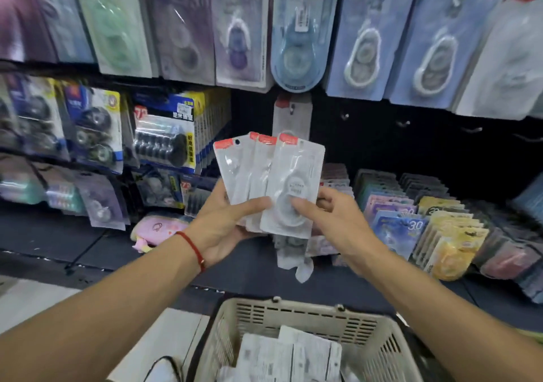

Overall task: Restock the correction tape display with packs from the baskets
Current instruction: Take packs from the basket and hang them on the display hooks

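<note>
The display wall of hanging correction tape packs filled your view, with the beige basket below holding more packs. Your left hand gripped a fanned bunch of white packs before the display, while your right hand pinched the front pack.
</note>
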